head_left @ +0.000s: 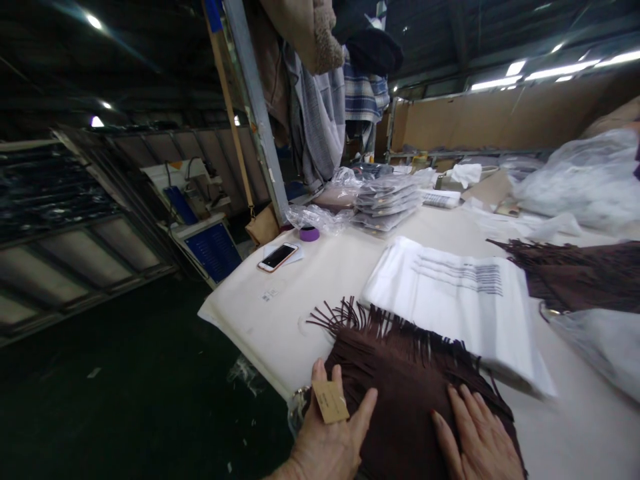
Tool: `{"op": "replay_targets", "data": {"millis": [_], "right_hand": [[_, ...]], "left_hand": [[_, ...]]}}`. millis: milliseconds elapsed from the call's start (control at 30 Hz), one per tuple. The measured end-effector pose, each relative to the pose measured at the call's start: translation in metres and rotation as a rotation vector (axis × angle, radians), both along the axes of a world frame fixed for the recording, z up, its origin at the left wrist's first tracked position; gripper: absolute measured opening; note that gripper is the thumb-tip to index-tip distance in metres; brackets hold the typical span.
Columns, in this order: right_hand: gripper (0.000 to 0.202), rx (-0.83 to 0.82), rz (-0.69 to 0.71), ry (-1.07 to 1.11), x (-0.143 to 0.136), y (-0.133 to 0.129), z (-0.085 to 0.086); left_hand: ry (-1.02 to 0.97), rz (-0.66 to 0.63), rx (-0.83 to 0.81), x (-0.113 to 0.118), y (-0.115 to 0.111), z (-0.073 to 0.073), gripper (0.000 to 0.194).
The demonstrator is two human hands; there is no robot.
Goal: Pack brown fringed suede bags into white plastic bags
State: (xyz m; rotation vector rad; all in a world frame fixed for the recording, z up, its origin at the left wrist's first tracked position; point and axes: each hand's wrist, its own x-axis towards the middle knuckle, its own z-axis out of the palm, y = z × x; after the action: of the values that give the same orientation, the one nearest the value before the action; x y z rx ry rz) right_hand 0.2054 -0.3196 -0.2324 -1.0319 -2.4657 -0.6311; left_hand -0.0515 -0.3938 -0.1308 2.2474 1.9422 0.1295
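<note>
A dark brown fringed scarf (400, 393) lies spread at the near edge of the table, its cut fringe pointing away from me. My left hand (330, 433) rests at the scarf's left side, thumb stretched out over the cloth. Between its fingers sits a small tan cardboard tag (331, 402); the print is too small to read. Flat on the right part of the scarf lies my right hand (477, 437), fingers extended and holding nothing. Just beyond the fringe is a folded white cloth with grey stripes (450, 280), partly overlapped by the fringe.
On the pale table (240, 307) are a phone (278, 257), a purple tape roll (309, 233) and a stack of bagged items (387, 203). Another brown fringed piece (590, 273) and clear plastic (585, 177) lie right. Garments (317, 113) hang from a metal post (257, 113).
</note>
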Motion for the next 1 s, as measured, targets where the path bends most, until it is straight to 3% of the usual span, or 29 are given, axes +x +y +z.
{"op": "replay_targets", "data": {"millis": [200, 300, 367, 467, 533, 567, 667, 733, 767, 833, 1000], "right_hand": [[0.034, 0.07, -0.035, 0.053, -0.016, -0.003, 0.022], [0.032, 0.135, 0.012, 0.06, -0.02, -0.004, 0.032], [0.033, 0.161, 0.026, 0.088, -0.022, -0.004, 0.035], [0.033, 0.15, 0.03, 0.09, -0.021, -0.005, 0.034], [0.031, 0.131, 0.023, 0.07, -0.018, -0.004, 0.028], [0.031, 0.123, 0.023, 0.056, -0.016, -0.003, 0.025], [0.03, 0.126, 0.046, 0.023, -0.012, 0.001, 0.017], [0.028, 0.139, 0.027, 0.011, -0.011, 0.003, 0.016], [0.028, 0.146, 0.014, 0.005, -0.011, 0.004, 0.016], [0.028, 0.151, -0.007, -0.006, -0.012, 0.004, 0.019], [0.034, 0.048, -0.091, -0.033, -0.012, 0.003, 0.016]], "left_hand": [[0.375, 0.15, -0.046, -0.018, -0.019, 0.031, 0.096], [0.425, 0.29, -0.252, -0.038, -0.035, 0.043, 0.08], [0.225, 0.349, -0.421, -0.052, -0.042, 0.049, 0.067], [-0.318, 0.49, -0.546, -0.068, -0.043, 0.057, 0.05], [-0.583, 0.65, -0.555, -0.076, -0.039, 0.06, 0.052], [-0.613, 0.7, -0.515, -0.081, -0.036, 0.06, 0.055], [-0.462, 0.661, -0.144, -0.091, -0.022, 0.055, 0.047], [-0.569, 0.608, 0.007, -0.091, -0.005, 0.045, 0.036], [-0.702, 0.611, 0.003, -0.089, 0.007, 0.039, 0.033], [-0.983, 0.664, -0.167, -0.081, 0.035, 0.024, 0.037], [-1.29, 0.63, -0.539, -0.061, 0.097, -0.004, 0.056]]}}
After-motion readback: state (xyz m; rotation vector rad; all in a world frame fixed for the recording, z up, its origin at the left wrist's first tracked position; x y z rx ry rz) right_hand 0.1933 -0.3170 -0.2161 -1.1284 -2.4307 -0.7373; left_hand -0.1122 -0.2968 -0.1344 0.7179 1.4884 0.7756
